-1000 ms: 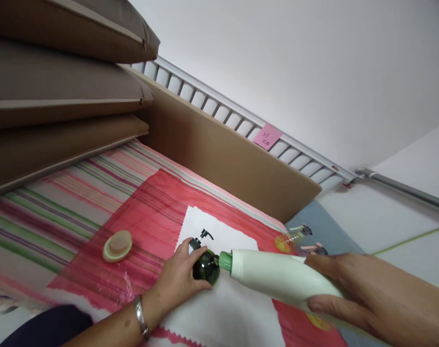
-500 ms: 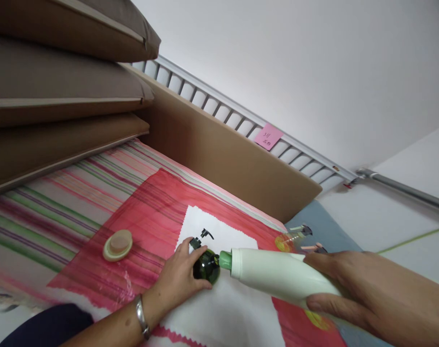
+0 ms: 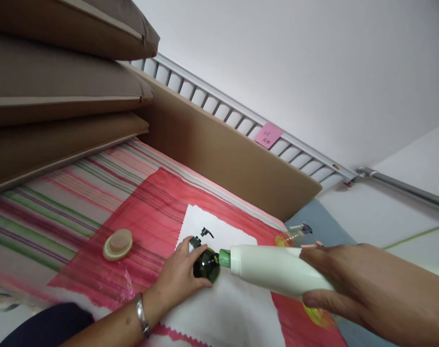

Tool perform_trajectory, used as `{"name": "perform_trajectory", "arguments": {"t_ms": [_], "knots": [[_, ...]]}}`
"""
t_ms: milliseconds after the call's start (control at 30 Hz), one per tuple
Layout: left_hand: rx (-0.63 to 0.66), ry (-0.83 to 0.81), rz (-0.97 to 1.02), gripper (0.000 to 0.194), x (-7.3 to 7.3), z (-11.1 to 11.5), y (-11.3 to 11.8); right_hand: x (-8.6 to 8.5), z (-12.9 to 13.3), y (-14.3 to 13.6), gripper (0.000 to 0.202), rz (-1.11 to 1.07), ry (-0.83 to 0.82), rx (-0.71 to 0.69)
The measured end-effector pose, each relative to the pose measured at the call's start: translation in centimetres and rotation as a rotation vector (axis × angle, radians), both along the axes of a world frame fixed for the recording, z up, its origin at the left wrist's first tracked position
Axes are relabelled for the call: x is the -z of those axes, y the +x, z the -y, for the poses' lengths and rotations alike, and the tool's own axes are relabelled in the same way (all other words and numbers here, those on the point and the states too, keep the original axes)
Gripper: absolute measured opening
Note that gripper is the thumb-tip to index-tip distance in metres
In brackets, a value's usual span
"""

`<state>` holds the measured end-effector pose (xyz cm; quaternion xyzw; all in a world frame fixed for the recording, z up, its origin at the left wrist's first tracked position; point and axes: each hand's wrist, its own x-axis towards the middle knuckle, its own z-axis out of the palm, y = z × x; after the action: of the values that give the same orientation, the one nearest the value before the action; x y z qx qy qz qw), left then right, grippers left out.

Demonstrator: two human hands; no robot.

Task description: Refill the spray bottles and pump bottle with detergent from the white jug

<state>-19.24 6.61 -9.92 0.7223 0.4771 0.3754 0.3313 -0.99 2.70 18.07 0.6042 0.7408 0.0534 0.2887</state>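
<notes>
My left hand (image 3: 185, 265) is closed around a dark green bottle (image 3: 207, 267) on the white sheet. Just above that bottle, by my index finger, shows a black pump head (image 3: 201, 237); whether my fingers hold it, I cannot tell. A long pale green bottle (image 3: 273, 267) is gripped in my right hand (image 3: 353, 289) and lies tilted nearly level. Its green neck (image 3: 225, 258) meets the mouth of the dark bottle. To the left of my left hand, a round cream cap (image 3: 118, 244) rests on red see-through cloth.
The white zigzag-edged sheet (image 3: 237, 308) covers part of the red cloth (image 3: 150, 207). Beyond my right hand lies a clear pump bottle (image 3: 290, 236) with yellow. A brown board (image 3: 223, 154) stands before a white radiator (image 3: 219, 108). Brown cushions (image 3: 60, 72) are stacked at left.
My right hand and the pale green bottle have shifted slightly up and left, the bottle's rear end a little higher. My left hand and the dark bottle stay put.
</notes>
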Motion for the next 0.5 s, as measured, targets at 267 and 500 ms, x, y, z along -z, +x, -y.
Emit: {"name": "perform_trajectory", "arguments": {"t_ms": [267,500], "knots": [[0.004,0.021,0.001,0.073,-0.13,-0.02,-0.03,-0.13,0.06,-0.23,0.023,-0.001,0.021,-0.032],[0.005,0.018,-0.003,0.074,0.24,-0.06,0.04,-0.02,0.13,-0.36,0.017,-0.020,0.062,-0.057]]}}
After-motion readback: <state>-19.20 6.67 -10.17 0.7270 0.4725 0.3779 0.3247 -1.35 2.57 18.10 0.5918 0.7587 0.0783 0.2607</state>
